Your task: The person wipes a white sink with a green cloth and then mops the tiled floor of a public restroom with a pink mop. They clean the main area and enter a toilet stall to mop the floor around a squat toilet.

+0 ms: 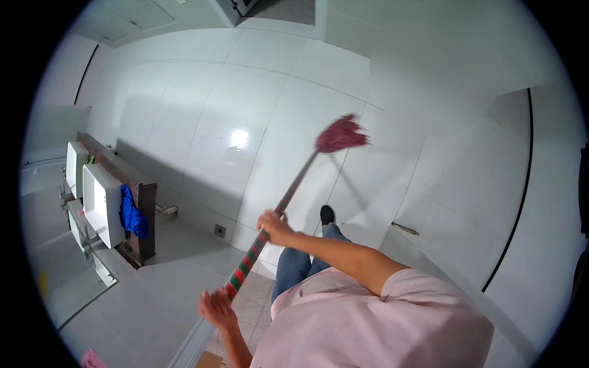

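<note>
A mop with a red-and-green striped handle slants across the middle of the view. Its dark red mop head lies spread on the white tiled floor, slightly blurred. My right hand is wrapped round the handle partway down. Closer to my body, at the handle's upper end, my left hand has its fingers curled on it. A black shoe of mine stands on the floor beyond my right forearm.
At the left, two white washbasins sit on a brown counter, with a blue cloth hanging over its edge. A square floor drain lies nearby. A grey partition rises at the far right.
</note>
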{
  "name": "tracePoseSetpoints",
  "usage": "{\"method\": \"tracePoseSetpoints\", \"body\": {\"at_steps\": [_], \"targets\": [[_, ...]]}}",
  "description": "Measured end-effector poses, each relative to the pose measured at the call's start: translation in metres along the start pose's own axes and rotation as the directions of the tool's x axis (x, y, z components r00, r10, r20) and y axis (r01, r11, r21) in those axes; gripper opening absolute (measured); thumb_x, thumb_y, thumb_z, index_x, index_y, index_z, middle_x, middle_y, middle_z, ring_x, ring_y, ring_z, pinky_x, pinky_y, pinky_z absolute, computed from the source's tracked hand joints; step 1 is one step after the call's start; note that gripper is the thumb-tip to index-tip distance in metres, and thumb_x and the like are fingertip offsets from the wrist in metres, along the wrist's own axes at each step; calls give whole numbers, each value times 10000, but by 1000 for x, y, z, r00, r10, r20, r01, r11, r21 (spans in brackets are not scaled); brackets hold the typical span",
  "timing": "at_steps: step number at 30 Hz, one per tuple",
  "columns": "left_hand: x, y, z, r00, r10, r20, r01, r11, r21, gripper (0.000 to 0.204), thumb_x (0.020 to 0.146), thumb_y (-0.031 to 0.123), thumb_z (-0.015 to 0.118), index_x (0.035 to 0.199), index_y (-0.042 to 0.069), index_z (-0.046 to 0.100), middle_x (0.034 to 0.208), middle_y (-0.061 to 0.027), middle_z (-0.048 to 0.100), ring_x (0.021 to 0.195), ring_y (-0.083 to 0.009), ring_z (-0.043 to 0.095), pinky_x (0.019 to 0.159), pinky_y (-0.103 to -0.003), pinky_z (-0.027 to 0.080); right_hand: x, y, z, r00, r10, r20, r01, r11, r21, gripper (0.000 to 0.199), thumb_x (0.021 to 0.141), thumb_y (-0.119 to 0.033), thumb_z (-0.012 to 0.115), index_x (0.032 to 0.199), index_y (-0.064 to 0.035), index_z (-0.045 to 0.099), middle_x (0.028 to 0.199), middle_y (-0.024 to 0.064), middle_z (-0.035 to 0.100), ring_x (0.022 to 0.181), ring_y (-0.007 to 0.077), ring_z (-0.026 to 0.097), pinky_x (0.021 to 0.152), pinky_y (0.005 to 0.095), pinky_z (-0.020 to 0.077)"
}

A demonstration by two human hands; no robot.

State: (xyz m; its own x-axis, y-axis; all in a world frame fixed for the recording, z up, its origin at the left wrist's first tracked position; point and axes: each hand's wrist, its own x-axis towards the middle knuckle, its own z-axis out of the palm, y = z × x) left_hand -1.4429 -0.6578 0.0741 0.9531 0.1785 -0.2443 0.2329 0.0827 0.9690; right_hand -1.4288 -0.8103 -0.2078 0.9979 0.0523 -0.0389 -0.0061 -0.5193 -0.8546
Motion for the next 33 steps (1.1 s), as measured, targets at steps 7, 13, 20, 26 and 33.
{"method": "tracePoseSetpoints", "body": {"at_steps": [7,13,20,26,33], "targets": [[-12,-6,-21,843,204,-497,-187,979,85,432,924,146,471,515,109,337,440,6,325,415,-110,312,613,-283,424,88,-74,70,826,-220,519,174,975,136,264,707,-149,677,919,-152,520,1063,40,484,1133,252,440,800,526,425],[56,-29,-56,514,-317,-797,278,941,-195,364,889,163,556,1223,82,436,1015,-112,587,770,-169,559,545,-298,491,163,-103,88,640,-357,681,522,852,-44,587,712,-154,676,1258,-180,463,1250,130,464,1224,271,419,953,476,393],[158,-74,-146,520,-853,-53,680,451,-578,266,887,186,561,1123,220,443,628,-20,450,380,-63,305,303,-200,205,220,136,-63,705,394,590,-65,864,-499,415,807,-339,554,1100,-49,599,1099,179,605,1012,356,563,882,422,447],[373,-53,-101,591,-785,186,509,184,-841,200,885,220,573,902,161,382,654,-21,469,408,-55,335,307,-180,228,203,278,-256,254,945,206,-678,326,-659,177,816,-181,544,778,-46,651,737,115,645,677,257,627,605,376,490],[589,14,-66,683,-729,54,338,250,-907,243,864,251,604,829,105,413,640,-25,491,396,-55,379,292,-175,248,561,199,-236,588,728,352,-598,684,-417,202,804,-196,549,814,-4,609,629,86,607,579,185,573,565,345,474]]}}
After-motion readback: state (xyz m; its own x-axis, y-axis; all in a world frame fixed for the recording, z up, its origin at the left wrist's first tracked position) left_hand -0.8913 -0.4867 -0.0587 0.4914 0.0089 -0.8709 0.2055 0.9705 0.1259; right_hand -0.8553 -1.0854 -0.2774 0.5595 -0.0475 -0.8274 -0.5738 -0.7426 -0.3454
